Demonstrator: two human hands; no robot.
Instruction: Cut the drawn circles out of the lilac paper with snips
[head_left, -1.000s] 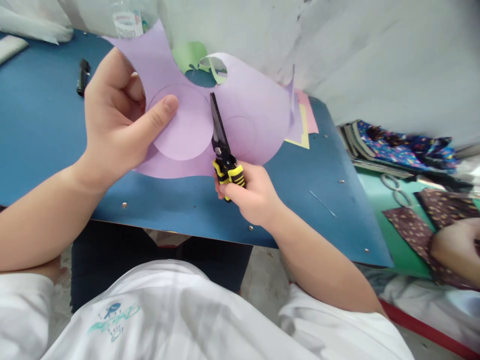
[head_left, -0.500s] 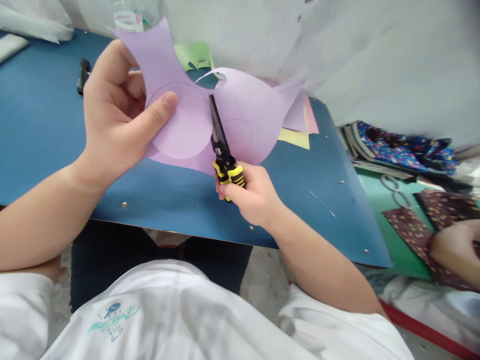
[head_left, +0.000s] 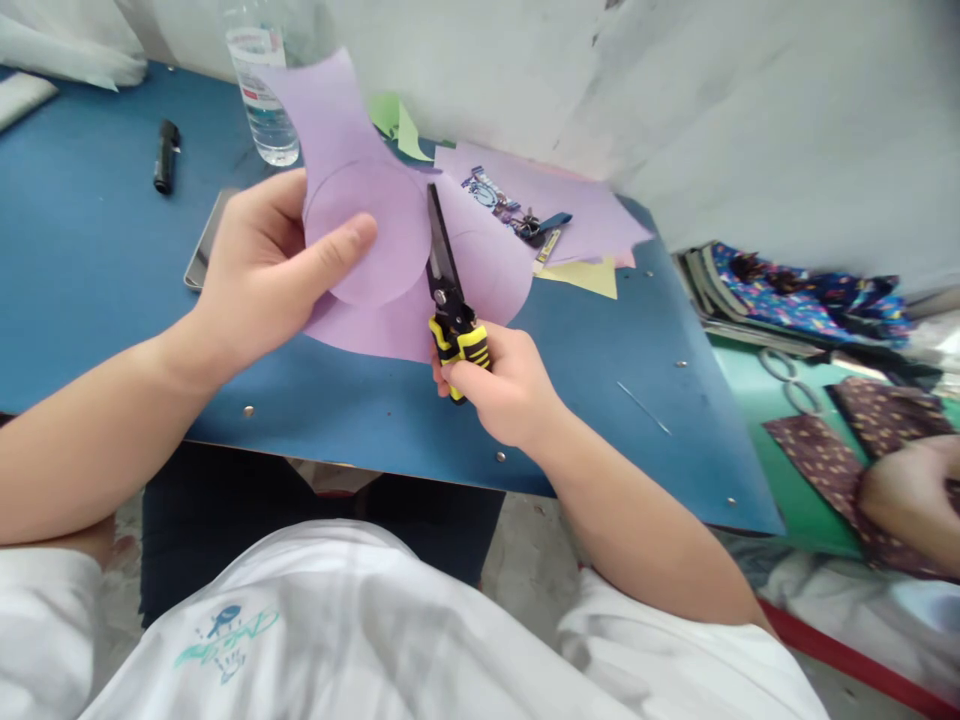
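My left hand (head_left: 274,265) pinches a sheet of purple paper (head_left: 375,240), its thumb lying on the front and the other fingers behind. Drawn circle outlines show on the sheet, and its upper edge is cut in a curve. In my right hand (head_left: 499,385) are black scissors (head_left: 448,290) with yellow-and-black handles. Their blades point up and away from me along the right side of a circle, with paper on both sides of them. The blades look closed or nearly closed.
Behind the paper stands a water bottle (head_left: 266,100); a black marker (head_left: 166,157) and a phone (head_left: 206,245) lie left. More purple sheets (head_left: 592,215), keys (head_left: 532,228) and yellow paper (head_left: 589,277) lie behind right. At the far right, another person's hand (head_left: 911,495) rests on patterned brown fabric (head_left: 814,450).
My left hand and the purple paper have shifted slightly right and down. The sheet's right part has dropped, uncovering the keys and purple sheets behind. The scissors' blades look closer together.
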